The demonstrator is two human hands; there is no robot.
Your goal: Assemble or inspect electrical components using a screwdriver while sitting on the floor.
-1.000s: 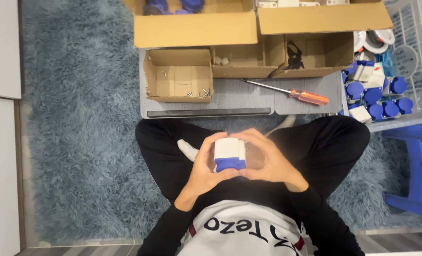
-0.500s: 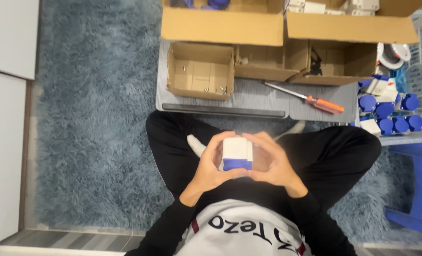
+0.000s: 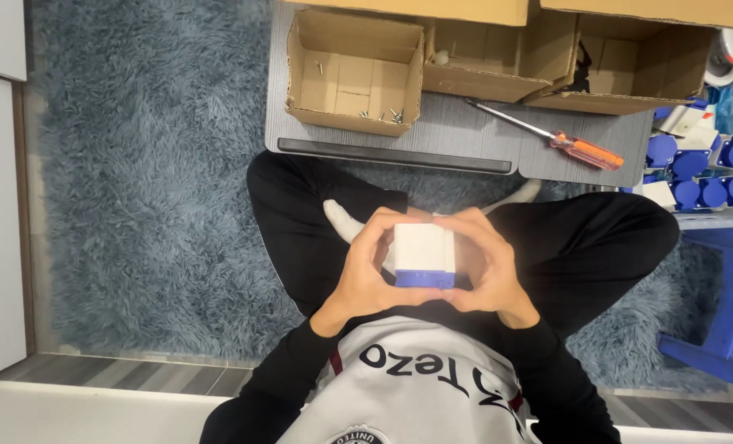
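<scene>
Hands [image 3: 424, 267] cupping white-and-blue block [image 3: 423, 256], underside hidden

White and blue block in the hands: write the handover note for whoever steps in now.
Left hand and right hand: both wrapped around the white block with a blue base, held over the lap.
Nearby: orange-handled screwdriver lying on the grey board; small open cardboard box with loose screws; more blue and white pieces at the right.
Done: block is in hand.
Left: screwdriver untouched.
</scene>
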